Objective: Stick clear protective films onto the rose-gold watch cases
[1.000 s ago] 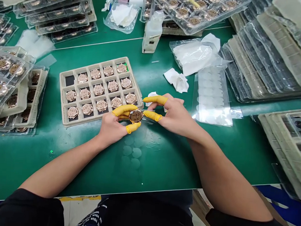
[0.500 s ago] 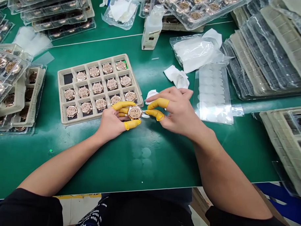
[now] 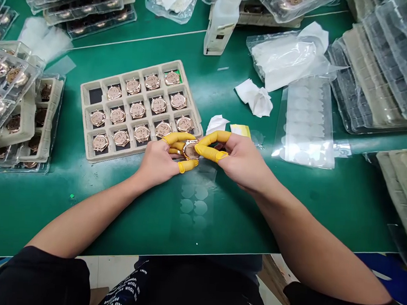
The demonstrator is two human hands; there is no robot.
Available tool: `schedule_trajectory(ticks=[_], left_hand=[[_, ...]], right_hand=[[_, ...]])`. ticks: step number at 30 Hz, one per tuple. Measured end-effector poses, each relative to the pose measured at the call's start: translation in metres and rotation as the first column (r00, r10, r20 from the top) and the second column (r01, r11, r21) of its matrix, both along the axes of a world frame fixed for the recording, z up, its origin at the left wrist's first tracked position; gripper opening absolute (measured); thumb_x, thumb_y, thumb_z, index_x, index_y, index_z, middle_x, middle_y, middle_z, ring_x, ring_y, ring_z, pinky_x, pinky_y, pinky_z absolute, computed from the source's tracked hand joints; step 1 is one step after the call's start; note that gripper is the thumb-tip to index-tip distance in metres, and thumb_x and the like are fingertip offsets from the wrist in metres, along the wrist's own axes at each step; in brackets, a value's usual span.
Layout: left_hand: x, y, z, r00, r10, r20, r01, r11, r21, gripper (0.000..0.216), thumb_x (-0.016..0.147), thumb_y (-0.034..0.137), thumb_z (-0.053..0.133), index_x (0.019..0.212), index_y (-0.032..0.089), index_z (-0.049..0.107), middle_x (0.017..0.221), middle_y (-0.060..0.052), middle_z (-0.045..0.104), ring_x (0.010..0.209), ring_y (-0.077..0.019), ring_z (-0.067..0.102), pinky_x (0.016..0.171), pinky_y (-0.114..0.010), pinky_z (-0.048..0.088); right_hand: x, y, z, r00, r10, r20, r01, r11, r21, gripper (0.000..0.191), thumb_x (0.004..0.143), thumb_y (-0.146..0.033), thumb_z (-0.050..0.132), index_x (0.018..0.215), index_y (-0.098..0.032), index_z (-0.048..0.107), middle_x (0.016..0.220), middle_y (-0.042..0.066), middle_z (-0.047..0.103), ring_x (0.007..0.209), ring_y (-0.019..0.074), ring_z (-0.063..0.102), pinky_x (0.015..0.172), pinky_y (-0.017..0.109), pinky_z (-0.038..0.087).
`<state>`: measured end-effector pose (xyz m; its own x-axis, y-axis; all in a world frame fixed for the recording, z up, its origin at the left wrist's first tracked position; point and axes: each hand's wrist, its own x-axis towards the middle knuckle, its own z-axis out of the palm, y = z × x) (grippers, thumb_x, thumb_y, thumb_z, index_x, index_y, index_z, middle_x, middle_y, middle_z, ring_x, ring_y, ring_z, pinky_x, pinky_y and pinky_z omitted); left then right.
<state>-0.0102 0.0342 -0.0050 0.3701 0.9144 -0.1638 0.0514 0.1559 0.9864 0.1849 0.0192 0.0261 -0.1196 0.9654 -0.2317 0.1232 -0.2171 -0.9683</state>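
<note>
My left hand [image 3: 159,157], with yellow finger cots, is closed round a rose-gold watch case [image 3: 190,149] whose back faces up. The bent fingers of my right hand [image 3: 228,155], also in yellow cots, press together at the right side of the case. Their tips cover part of its back; whether anything thin lies under them is hidden. Just behind the left hand lies a beige compartment tray [image 3: 84,97] with several similar watch cases, backs up. Its far left compartment holds no case. A clear sheet with round films [image 3: 194,206] lies in front of the hands.
Crumpled white tissues [image 3: 255,97] and a yellow-and-white piece [image 3: 241,130] lie beyond my right hand. Behind stands a white bottle [image 3: 221,26]. Stacked trays of watches [image 3: 14,119] rise at left, and stacked plastic trays [image 3: 376,78] at right. A strip of films [image 3: 304,125] lies between.
My right fingers have come in from beside the watch case onto its right part, covering some of the back. The left hand still holds the case. The whole view has shifted slightly.
</note>
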Motion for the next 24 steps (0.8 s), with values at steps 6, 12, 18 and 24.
schedule_trajectory(ticks=[6,12,18,24], left_hand=[[0.001,0.000,0.003,1.000,0.009,-0.030,-0.008,1.000,0.014,0.060,0.061,0.017,0.089,0.119,0.017,0.075,0.101,-0.004,0.083,0.090,-0.0169,0.080,0.083,-0.025,0.067],[0.002,-0.001,0.005,0.999,0.020,-0.030,-0.019,1.000,0.013,0.060,0.061,0.019,0.091,0.118,0.017,0.074,0.098,-0.004,0.082,0.090,-0.0175,0.080,0.083,-0.026,0.067],[0.001,-0.001,0.002,0.999,0.020,-0.035,-0.018,0.999,0.031,0.059,0.062,0.019,0.091,0.119,0.018,0.074,0.096,-0.002,0.082,0.086,-0.0153,0.079,0.083,-0.025,0.067],[0.002,-0.001,0.003,0.999,0.020,-0.025,-0.020,1.000,0.020,0.060,0.061,0.018,0.090,0.118,0.018,0.074,0.096,-0.002,0.082,0.085,-0.0147,0.079,0.080,-0.023,0.066]], right_hand=[[-0.002,-0.001,-0.001,0.999,-0.033,0.009,0.032,0.999,0.023,0.014,0.078,-0.034,0.082,0.083,-0.022,0.077,0.091,0.003,0.079,0.090,0.0206,0.071,0.088,0.038,0.053],[-0.009,-0.006,-0.003,0.994,-0.106,0.005,0.106,0.994,0.026,0.014,0.077,-0.032,0.082,0.084,-0.022,0.075,0.092,0.003,0.079,0.089,0.0211,0.071,0.088,0.039,0.054],[-0.012,-0.008,-0.001,0.992,-0.127,0.023,0.126,0.991,0.037,0.013,0.079,-0.033,0.081,0.084,-0.022,0.075,0.092,0.002,0.079,0.088,0.0204,0.071,0.087,0.038,0.054],[-0.012,-0.009,0.000,0.991,-0.128,0.036,0.126,0.991,0.052,0.011,0.079,-0.031,0.081,0.084,-0.022,0.075,0.090,0.002,0.079,0.087,0.0200,0.070,0.086,0.038,0.053]])
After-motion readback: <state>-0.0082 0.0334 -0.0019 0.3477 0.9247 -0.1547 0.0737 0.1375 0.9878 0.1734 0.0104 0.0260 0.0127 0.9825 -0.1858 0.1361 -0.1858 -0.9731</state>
